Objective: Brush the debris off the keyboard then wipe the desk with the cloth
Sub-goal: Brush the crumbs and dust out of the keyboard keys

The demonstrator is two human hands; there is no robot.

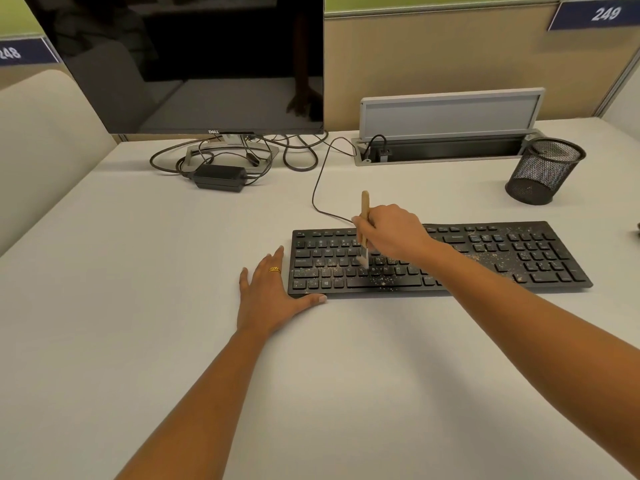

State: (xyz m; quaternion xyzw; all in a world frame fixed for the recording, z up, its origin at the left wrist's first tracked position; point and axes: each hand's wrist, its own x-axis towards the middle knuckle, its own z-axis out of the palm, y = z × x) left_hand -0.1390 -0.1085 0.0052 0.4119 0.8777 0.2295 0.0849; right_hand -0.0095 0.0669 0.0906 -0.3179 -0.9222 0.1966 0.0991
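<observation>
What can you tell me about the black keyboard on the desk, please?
The keyboard is black, plastic-looking, with a number pad, lying on the white desk. Pale debris speckles its keys, mostly middle and right. A cable leaves its back edge. The left hand lies flat at its left corner, thumb along the front edge; the right hand holds a wooden brush, bristles on the middle keys.

Single head-worn wide-angle view, aimed forward and down over the desk [138,271] from close above, with left hand [273,296], right hand [394,233] and keyboard [519,258] near mid-frame and monitor [194,64] at the far top-left edge.
</observation>
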